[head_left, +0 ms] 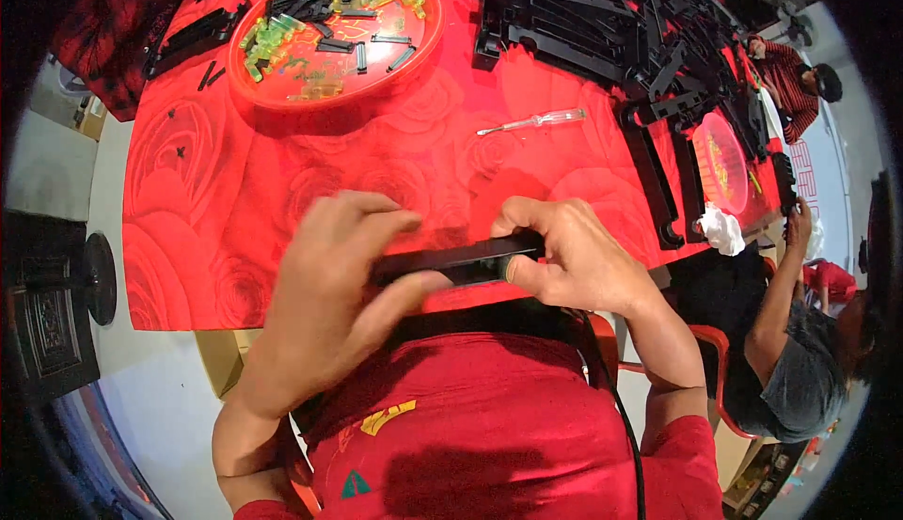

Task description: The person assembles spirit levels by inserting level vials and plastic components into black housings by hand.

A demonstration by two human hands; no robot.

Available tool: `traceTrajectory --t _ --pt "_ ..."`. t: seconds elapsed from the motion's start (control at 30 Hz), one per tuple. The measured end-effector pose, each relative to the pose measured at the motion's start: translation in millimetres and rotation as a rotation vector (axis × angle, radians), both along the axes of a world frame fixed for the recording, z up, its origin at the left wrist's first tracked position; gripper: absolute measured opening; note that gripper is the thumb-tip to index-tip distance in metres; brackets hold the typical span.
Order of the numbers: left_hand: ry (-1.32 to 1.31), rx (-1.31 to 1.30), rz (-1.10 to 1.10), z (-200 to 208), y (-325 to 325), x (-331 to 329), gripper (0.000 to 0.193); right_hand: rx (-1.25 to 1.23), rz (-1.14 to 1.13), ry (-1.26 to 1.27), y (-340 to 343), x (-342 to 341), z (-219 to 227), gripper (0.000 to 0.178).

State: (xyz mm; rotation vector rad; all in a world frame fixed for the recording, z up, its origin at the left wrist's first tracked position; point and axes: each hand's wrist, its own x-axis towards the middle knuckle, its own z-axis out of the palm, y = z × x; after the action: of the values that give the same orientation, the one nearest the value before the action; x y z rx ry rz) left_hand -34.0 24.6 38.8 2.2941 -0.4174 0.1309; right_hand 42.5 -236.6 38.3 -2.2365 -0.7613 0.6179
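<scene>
A long black plastic piece (pixel 451 262) lies level in front of my body, just above the near edge of the table. My right hand (pixel 578 259) pinches its right end, the thumb on the near side and the bent fingers on the far side. At the other end, my left hand (pixel 334 275) is blurred by motion. Its fingers stand apart above the black piece, and its thumb lies along the near side, covering part of it. Whether that thumb presses on it is hard to see. Beyond both hands lies a clear-handled screwdriver (pixel 536 121).
A red round tray (pixel 428 36) holds small yellow-green clear pieces and dark narrow strips. Black plastic parts (pixel 602 36) are heaped at the far right, near a pink bowl (pixel 720 167) and crumpled white tissue (pixel 722 230). Another person's arm (pixel 776 299) reaches in at the right.
</scene>
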Motion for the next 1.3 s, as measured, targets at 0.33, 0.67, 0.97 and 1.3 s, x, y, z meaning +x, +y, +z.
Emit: traceTrajectory --t 0.33,0.67,0.97,1.3 --pt "-0.095 0.160 0.164 -26 -13 -24 0.024 0.025 -0.230 0.072 0 -18 -19 0.015" --pt "-0.068 0.076 0.253 -46 -25 -18 0.018 0.022 -0.110 -0.436 10 -41 -25 0.041" --pt "-0.077 0.080 0.250 -50 -26 -8 0.017 0.026 0.079 -0.622 9 -42 -31 0.056" --pt "-0.033 0.050 0.320 -57 -37 -6 0.016 0.012 0.129 -0.658 12 -41 -37 0.049"
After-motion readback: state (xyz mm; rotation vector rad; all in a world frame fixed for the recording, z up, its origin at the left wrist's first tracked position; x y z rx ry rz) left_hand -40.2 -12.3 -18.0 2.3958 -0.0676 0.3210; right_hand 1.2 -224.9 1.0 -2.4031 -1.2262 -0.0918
